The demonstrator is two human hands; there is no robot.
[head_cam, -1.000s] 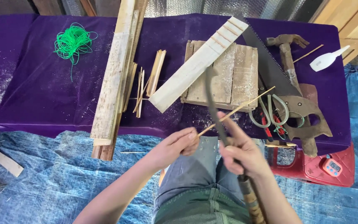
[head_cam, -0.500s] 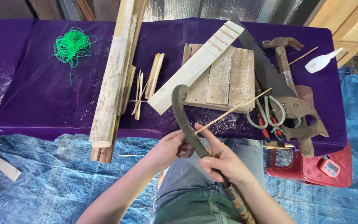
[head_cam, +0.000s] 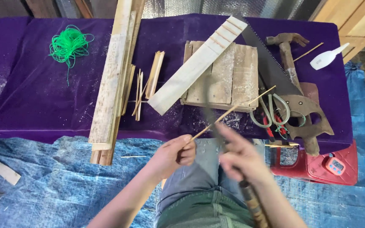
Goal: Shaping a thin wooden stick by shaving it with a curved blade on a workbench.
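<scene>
Head view: the left hand (head_cam: 175,154) is pinched shut on the near end of a thin stick (head_cam: 233,110), which slants up and to the right over the near edge of the purple bench (head_cam: 30,97). The right hand (head_cam: 239,158) is clenched around the handle of a curved blade (head_cam: 211,110), blurred, lying against the stick near its middle. The step in hand looks like shaving the stick thin. The next move probably calls for a steady pinch on the stick and a shallow blade angle, with the stroke directed away from the left fingers.

Farther back on the bench lie long wood slats (head_cam: 113,80), a pale notched board (head_cam: 199,63) across a small pallet (head_cam: 233,78), a handsaw (head_cam: 275,80), a hammer (head_cam: 287,52), scissors (head_cam: 271,114) and, far left, a coil of green cord (head_cam: 69,45).
</scene>
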